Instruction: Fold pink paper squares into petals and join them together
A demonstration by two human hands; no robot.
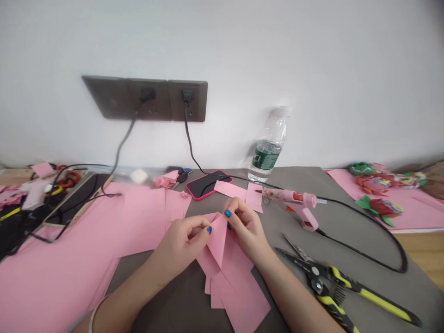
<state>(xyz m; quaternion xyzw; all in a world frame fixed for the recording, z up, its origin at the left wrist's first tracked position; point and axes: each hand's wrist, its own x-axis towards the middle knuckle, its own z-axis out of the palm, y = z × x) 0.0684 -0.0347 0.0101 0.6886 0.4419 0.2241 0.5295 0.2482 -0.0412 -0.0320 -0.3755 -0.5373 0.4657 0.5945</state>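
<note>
My left hand (180, 243) and my right hand (244, 226) are together at the middle of the grey mat (374, 286). Both pinch one folded piece of pink paper (218, 238) that stands up between the fingers, which have blue nails. Under the hands lies a loose pile of pink paper squares (236, 291). A pink glue gun (301, 206) lies to the right of my right hand, its black cord looping round to the right.
Yellow-handled pliers (333, 282) lie open at the near right. A large pink sheet (69, 259) covers the left. A pink-cased phone (207, 184), a water bottle (268, 148), a tablet (79, 196), wall sockets (149, 99) and paper flowers (379, 206) are behind.
</note>
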